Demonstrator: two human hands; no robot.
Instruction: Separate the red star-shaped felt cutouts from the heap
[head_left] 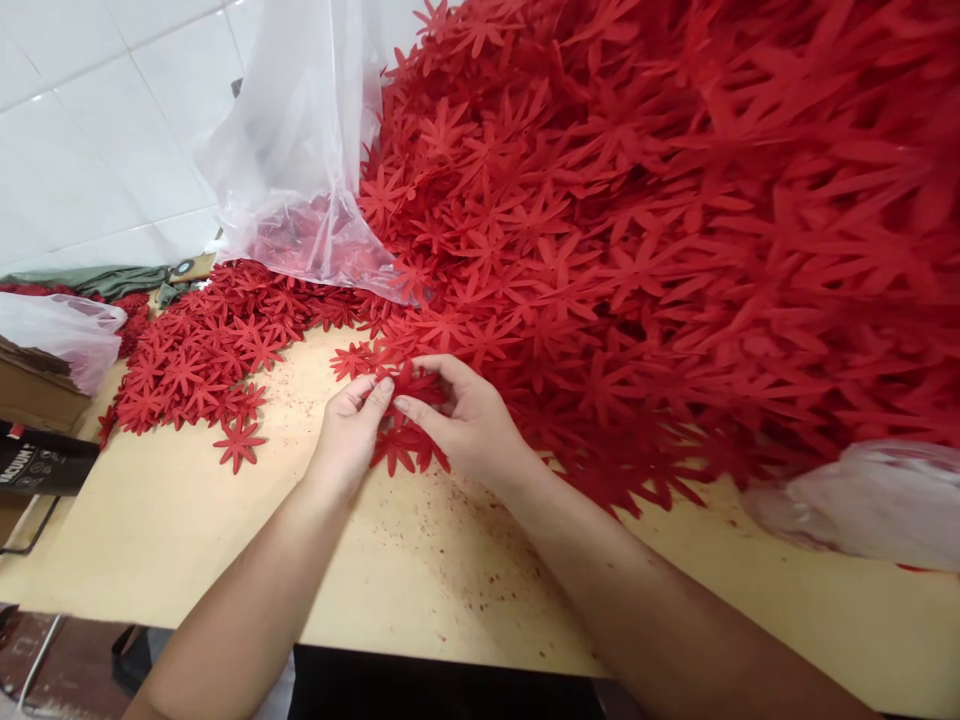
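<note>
Both forearms reach in from the near edge over the pale wooden table (187, 540), which is flecked with red crumbs near the middle. Beyond the hands, the largest thing in view is a huge heap of red star-shaped cutouts (637, 220), rising from the table to the far right and filling most of the upper right. At far left of the heap stands a clear plastic bag (300, 150), open and slumped, with some red pieces showing through its lower part. A flatter spread of cutouts (202, 350) lies to the left of the hands, with one loose cutout (238, 443) lying apart on bare wood just near of it. At near right lies another crumpled plastic bag (862, 500). At the heap's near left edge, the left hand (349, 430) and right hand (469, 420) meet, fingertips pinched narrowly together on a small bunch of cutouts (405, 420) that touches the table.
</note>
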